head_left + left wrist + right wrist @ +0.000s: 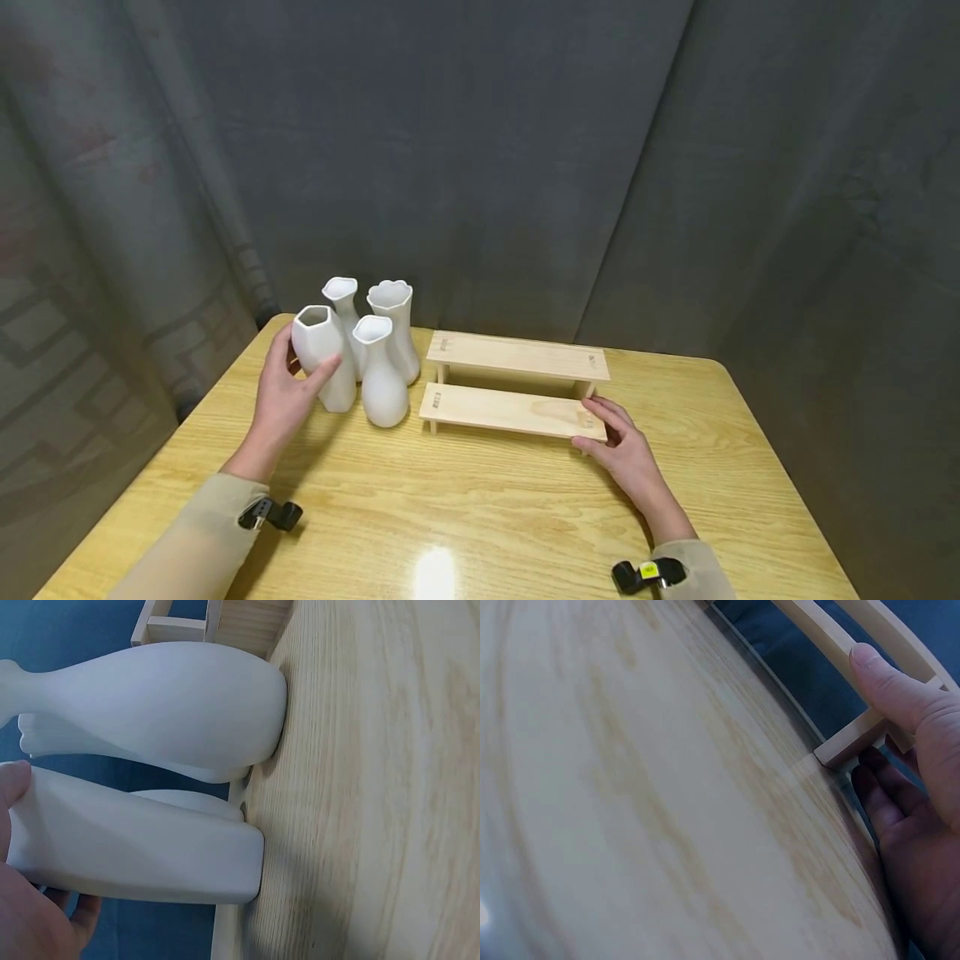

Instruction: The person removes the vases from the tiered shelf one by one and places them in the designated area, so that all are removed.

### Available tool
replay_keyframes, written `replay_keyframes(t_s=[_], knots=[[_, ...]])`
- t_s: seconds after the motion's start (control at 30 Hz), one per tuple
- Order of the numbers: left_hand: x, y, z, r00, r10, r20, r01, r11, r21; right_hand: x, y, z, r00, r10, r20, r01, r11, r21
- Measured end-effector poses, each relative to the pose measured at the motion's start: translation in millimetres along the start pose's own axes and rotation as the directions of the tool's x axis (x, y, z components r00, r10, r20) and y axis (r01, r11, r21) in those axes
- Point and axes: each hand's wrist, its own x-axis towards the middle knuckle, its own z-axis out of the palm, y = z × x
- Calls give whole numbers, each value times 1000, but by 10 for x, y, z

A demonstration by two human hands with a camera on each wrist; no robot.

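My left hand point(283, 393) grips a white faceted vase point(333, 375) by its upper part, thumb on the near side and fingers behind. In the left wrist view this vase point(150, 844) leans a little, its base right at the tabletop. Close beside it stand a round-bellied white vase point(385, 392), a scallop-rimmed vase point(401, 333) and a slim-necked vase point(342, 293). At the right end of a two-step wooden shelf point(502, 409), my right hand point(626, 454) holds the lower step, thumb at its front edge. Its fingers point(877, 799) reach round a leg in the right wrist view.
The light wooden table point(465, 517) carries the vases on its left and the shelf at mid-back. Grey curtains point(450, 167) hang right behind the table's back edge and along both sides. The shelf's upper step point(517, 354) stands behind the lower one.
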Motion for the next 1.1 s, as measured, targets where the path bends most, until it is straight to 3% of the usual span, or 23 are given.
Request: replay_keyframes(t_s=[0.3, 0.6, 0.73, 0.9, 1.0, 1.1], knots=[[-10, -19, -55, 998, 1, 55, -2, 1000, 26, -15, -6, -3, 1000, 0, 5, 0, 1000, -3], [27, -11, -45, 996, 10, 90, -9, 1000, -6, -11, -7, -36, 1000, -11, 13, 11, 1000, -4], [31, 40, -49, 997, 27, 70, -27, 1000, -3, -7, 4, -52, 1000, -13, 18, 13, 1000, -11], [14, 211, -63, 991, 134, -18, -131, 985, 108, -15, -1, -89, 999, -26, 25, 26, 1000, -17], [-10, 375, -47, 970, 240, -44, -226, 951, 213, -42, -35, -113, 999, -41, 8, 42, 999, -32], [-44, 564, 10, 937, 350, -17, -329, 897, 296, -74, -104, -132, 998, -63, -30, 60, 994, -92]])
